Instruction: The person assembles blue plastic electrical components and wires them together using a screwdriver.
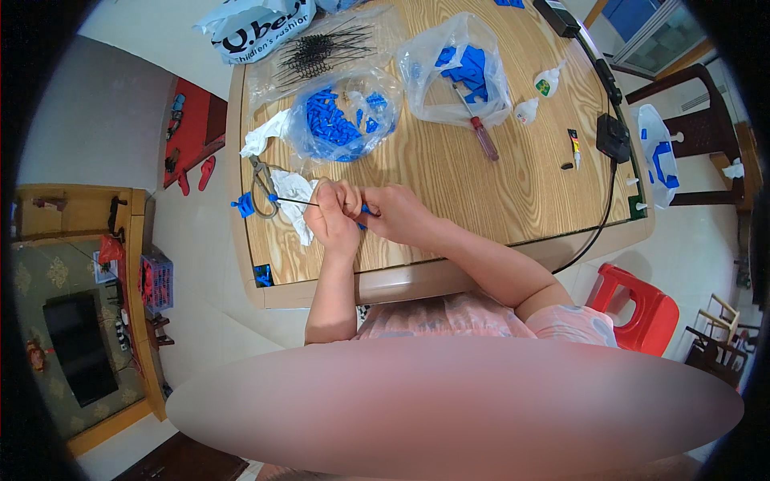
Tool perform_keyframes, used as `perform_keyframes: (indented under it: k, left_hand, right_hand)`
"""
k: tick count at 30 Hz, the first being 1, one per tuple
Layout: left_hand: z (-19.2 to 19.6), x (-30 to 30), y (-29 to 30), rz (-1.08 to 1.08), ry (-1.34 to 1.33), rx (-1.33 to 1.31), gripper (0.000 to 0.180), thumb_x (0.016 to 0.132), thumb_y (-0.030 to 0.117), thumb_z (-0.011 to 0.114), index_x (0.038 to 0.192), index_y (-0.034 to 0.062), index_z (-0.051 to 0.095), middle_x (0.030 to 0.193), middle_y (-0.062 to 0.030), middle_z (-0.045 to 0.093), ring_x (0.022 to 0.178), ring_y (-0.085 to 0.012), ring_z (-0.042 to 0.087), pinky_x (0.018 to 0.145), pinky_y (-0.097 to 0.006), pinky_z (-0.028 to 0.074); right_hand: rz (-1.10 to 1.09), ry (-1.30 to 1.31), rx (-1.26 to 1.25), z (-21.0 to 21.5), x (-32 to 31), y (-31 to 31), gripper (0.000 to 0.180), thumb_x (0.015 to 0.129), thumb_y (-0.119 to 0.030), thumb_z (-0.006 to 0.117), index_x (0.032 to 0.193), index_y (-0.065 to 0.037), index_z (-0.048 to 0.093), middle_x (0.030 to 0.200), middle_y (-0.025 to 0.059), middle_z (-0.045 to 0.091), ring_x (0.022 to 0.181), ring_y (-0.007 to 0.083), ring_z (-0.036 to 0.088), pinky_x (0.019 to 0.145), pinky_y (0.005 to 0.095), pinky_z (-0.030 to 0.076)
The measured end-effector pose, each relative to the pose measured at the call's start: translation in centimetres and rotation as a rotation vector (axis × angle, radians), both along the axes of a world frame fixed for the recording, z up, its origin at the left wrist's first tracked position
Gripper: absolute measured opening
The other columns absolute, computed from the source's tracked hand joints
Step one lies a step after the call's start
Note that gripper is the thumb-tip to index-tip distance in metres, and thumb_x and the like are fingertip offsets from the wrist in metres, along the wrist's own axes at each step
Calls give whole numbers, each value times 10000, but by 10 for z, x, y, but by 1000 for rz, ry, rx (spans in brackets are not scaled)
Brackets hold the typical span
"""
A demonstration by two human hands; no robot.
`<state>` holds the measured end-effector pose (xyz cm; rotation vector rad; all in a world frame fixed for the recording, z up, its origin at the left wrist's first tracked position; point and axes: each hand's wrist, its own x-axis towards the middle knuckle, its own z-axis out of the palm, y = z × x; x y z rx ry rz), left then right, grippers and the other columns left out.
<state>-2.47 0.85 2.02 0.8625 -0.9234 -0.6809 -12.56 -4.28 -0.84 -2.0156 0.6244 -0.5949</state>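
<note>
My left hand (333,215) is closed around a thin black rod (298,201), which sticks out to the left and has a small blue piece (273,198) at its end. Close against it, my right hand (393,215) is closed with its fingers pinched on a small blue piece (366,210). Whether that piece sits on the same rod is hidden by the fingers. Both hands are over the table's near left part. Beside the left hand lie a crumpled white tissue (295,192) and grey-handled scissors (261,188), with more blue pieces (243,205) at the table edge.
Beyond my hands stand clear bags of blue parts (333,120) and flat blue pieces (465,72). Several black hooked rods (325,52) lie at the back. A screwdriver (484,138), a small tube (574,148) and a corded black adapter (613,138) are to the right.
</note>
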Motion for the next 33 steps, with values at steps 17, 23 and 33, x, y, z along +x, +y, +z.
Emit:
perform_keyframes:
  k: [17,23,33]
  left_hand:
    - [-2,1,1,-8,26,-3,372,966,243,365,642,92,264,535,10,261,453,-72,236,407,-228,193]
    - [0,1,1,-2,5,-8,372,966,246,367,643,91,269,532,4,269,453,-72,237,405,-230,191]
    - [-1,0,0,4,27,2,365,964,234,373,645,94,263,541,12,260,452,-69,240,400,-227,190]
  right_hand:
    - [-12,6,-18,-1,1,1,233,729,-233,652,740,-17,567,653,187,591,654,381,581,582,461,450]
    - [-13,-10,-34,0,1,0,227,731,-224,646,737,-12,566,655,188,592,655,382,581,582,460,450]
    - [-39,-72,-30,2,0,1,176,705,-144,679,741,-46,537,596,144,556,563,342,548,499,395,409]
